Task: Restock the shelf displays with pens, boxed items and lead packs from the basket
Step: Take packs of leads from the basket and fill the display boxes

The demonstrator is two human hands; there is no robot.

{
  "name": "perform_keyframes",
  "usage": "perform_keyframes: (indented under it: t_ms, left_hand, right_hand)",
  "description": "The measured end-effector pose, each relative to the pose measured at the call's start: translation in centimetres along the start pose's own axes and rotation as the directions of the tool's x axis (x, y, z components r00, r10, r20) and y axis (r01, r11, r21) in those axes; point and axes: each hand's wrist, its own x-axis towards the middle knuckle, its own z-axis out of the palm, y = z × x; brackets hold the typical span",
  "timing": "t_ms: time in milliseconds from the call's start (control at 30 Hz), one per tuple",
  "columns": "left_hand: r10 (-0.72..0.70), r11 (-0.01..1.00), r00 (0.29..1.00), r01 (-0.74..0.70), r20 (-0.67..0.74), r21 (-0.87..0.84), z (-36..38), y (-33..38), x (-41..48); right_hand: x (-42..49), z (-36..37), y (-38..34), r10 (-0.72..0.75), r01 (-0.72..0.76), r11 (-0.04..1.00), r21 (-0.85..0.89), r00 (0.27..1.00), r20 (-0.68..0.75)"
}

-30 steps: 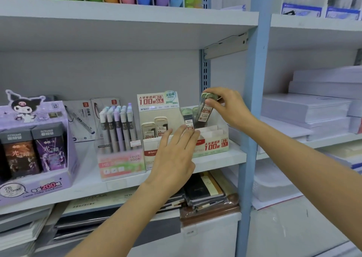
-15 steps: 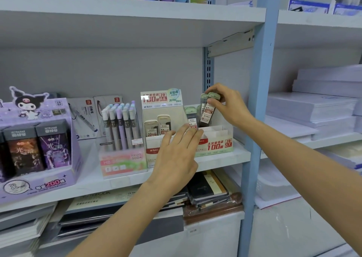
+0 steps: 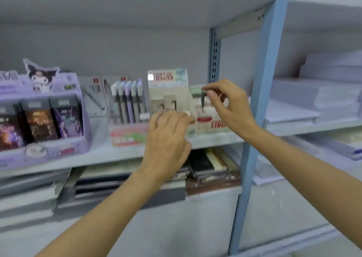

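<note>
Purple display box (image 3: 42, 119), blue upright (image 3: 260, 100)

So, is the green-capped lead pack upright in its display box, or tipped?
Upright: the green-capped lead pack stands in the display box, cap on top. Blur hides whether the right hand grips it.

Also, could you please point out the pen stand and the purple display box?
pen stand (image 3: 127, 136): head view, on its pink front base.
purple display box (image 3: 49, 153): head view, on its front lip.

The left hand (image 3: 168, 137) is raised with its back to the camera, fingers (image 3: 182, 118) loosely bent. Just up and right of those fingers, the right hand (image 3: 231, 108) brings thumb and forefinger close together. Blur hides any grip.
</note>
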Motion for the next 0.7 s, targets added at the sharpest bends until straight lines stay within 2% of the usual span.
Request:
perform_keyframes:
  t_ms: [33, 67, 133, 200, 267, 333, 400, 467, 567, 633, 700]
  left_hand:
    - [-0.015, 1.0, 0.998, 0.014, -0.06, -0.014, -0.5, -0.3, -1.9]
    - [-0.052, 0.998, 0.997, 0.051, -0.048, -0.038, -0.9, -0.6, -4.0]
    - [-0.16, 0.982, 0.98, 0.17, 0.122, -0.082, -0.9, -1.4, -8.9]
    - [-0.24, 0.958, 0.914, 0.277, 0.326, -0.072, -0.5, -2.1, -14.7]
    - [-0.31, 0.929, 0.814, 0.37, 0.491, -0.027, 0.2, -2.6, -20.8]
    - [-0.416, 0.854, 0.659, 0.519, 0.627, 0.021, 0.9, -2.6, -26.7]
    - [-0.497, 0.753, 0.461, 0.65, 0.735, 0.101, 1.8, -2.3, -32.2]
    - [-0.567, 0.632, 0.275, 0.75, 0.776, 0.195, 2.7, -1.7, -37.4]
    - [-0.661, 0.398, -0.009, 0.844, 0.751, 0.36, 3.8, -1.0, -43.6]
    - [-0.652, 0.319, -0.15, 0.835, 0.743, 0.448, 4.6, -0.5, -46.6]
    - [-0.65, 0.219, -0.266, 0.832, 0.712, 0.51, 5.5, 0.1, -48.4]
  right_hand:
    - [-2.1, 0.5, -1.6, -0.018, 0.017, 0.997, 0.078, 1.0, 0.011]
    - [-4.4, 1.3, -3.1, -0.022, 0.009, 0.989, 0.149, 0.996, 0.088]
    - [-9.4, 3.8, -5.4, -0.022, -0.07, 0.968, 0.24, 0.933, 0.36]
    - [-14.6, 7.1, -7.0, 0.011, -0.203, 0.949, 0.242, 0.787, 0.617]
    - [-19.7, 10.7, -7.8, 0.068, -0.335, 0.927, 0.17, 0.596, 0.8]
    - [-25.1, 14.2, -8.1, 0.061, -0.359, 0.93, 0.085, 0.378, 0.924]
    - [-30.3, 17.0, -8.3, 0.041, -0.357, 0.934, 0.026, 0.18, 0.983]
    - [-35.3, 19.2, -8.4, 0.084, -0.369, 0.927, -0.07, 0.022, 0.996]
    - [-41.6, 21.7, -8.8, 0.202, -0.423, 0.875, -0.235, -0.124, 0.972]
    - [-44.9, 22.7, -9.2, 0.289, -0.499, 0.8, -0.333, -0.166, 0.943]
    - [-47.3, 23.3, -9.4, 0.393, -0.537, 0.733, -0.417, -0.167, 0.904]
